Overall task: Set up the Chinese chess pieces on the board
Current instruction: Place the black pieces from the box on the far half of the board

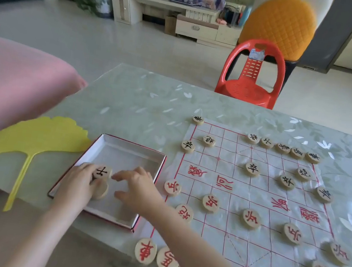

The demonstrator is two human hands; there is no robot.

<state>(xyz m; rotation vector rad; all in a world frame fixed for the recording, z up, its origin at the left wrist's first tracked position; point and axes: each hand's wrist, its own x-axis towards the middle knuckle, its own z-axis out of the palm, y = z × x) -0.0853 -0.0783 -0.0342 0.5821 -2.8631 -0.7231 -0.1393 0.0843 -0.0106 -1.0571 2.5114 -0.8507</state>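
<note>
Chess pieces (251, 218) stood spread over the board (252, 241), which lay just right of the box (134, 144) on the table (141, 97): black-marked ones toward the side beyond the box's far edge, red-marked ones level with the box and nearer. Inside the box, at its left, the left hand (77, 184) grasped two pieces between curled fingers and thumb, a black-marked piece (102, 172) face up and, touching it on the near side, a blank-faced piece (100, 189). The right hand (138, 187) hung over the box's right half, fingers loosely spread and holding nothing. Two red-marked pieces (145, 250) lay side by side just nearer than the box's near right corner. A yellow fan (34, 136) lay left of the box.
</note>
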